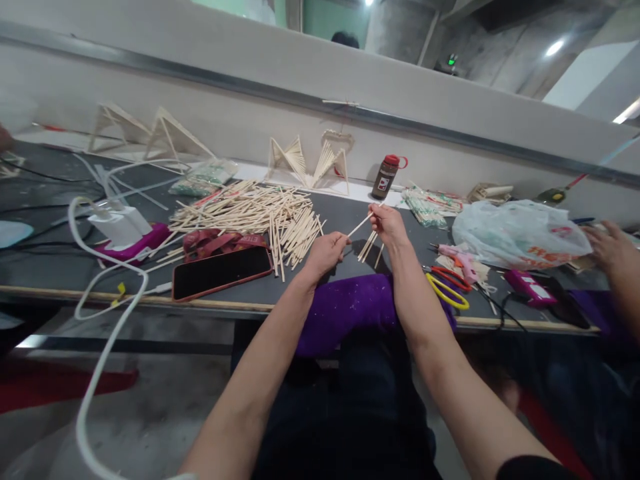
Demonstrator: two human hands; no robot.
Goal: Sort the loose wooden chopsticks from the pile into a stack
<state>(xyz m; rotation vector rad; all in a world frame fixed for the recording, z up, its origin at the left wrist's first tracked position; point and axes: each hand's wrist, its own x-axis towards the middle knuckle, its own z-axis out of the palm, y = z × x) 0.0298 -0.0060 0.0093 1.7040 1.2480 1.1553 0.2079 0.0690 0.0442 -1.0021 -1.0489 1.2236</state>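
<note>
A thin wooden stick is stretched between both hands above the dark table. My left hand pinches its lower left end, and my right hand grips it near the upper right end. Just beneath, a few loose sticks lie on the table between the hands. To the left spreads a large pile of similar sticks. A purple cloth lies at the table edge under my forearms.
Stick models stand by the wall, near a red-capped bottle. A phone lies left; scissors, a pink glue gun and a plastic bag lie right. Another person's hand is at far right.
</note>
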